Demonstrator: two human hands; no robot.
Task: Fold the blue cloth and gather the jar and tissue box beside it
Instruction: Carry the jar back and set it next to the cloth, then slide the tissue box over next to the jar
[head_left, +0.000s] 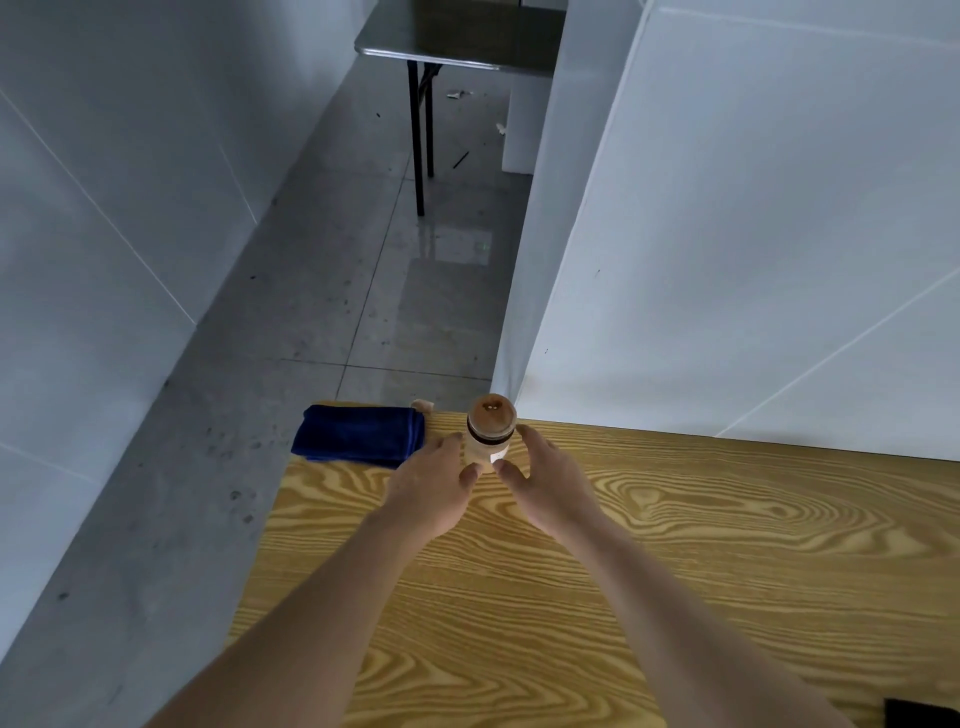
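Wood-grain table (675, 545), glossy top, likely slick under a sliding base

Folded blue cloth (358, 435) at far left corner of table, flat, several layers, edges roughly squared. Soft terry-type pile, limp, light; judged best taken by pinching the stacked edges together so layers stay aligned. Fold step looks complete

Left hand (434, 488) reaching forward, fingers spread and loosely curved, thumb tip at the jar's lower left side. Open, nothing enclosed; contact at thumb only, or just short of it, cannot tell which

Right hand (550, 486) mirrored on the other side, fingers spread, thumb at the jar's lower right, index finger up near the neck. Also open, no firm hold seen

Jar (488, 441) upright near far edge of table, just right of the cloth, between both hands. Pale body, dark band at neck, round brown lid, wood-like. Judged rigid, smooth-walled, possibly glass: fragile, slippery, tall for its base so prone to tipping if pushed high. Hold low on the body, opposed on both sides, not by the lid

Tissue box not in view

Small pale object (422, 405) behind the cloth at table edge, unidentified
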